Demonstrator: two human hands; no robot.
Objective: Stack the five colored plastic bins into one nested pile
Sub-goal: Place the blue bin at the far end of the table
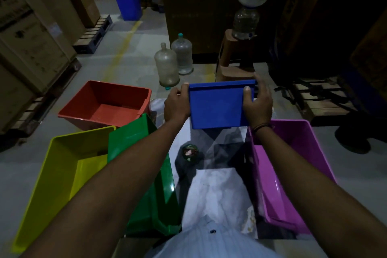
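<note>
- We see a glossy plastic purple bin [293,174] and green bin [161,190].
- Our blue bin [217,107] looks matt plastic.
- Clear plastic water jugs [167,67]; matt concrete floor [129,52].

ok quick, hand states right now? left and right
Left hand: closed on the left edge of the blue bin, lifted.
Right hand: closed on the same bin's right edge.

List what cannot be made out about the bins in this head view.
- Blue bin: inside hidden; it is tilted, held between left hand and right hand.
- Green bin: partly covered by the left forearm.
- Yellow bin: near corner hidden by that forearm.
- Purple bin: floor crossed by the right forearm.
</note>
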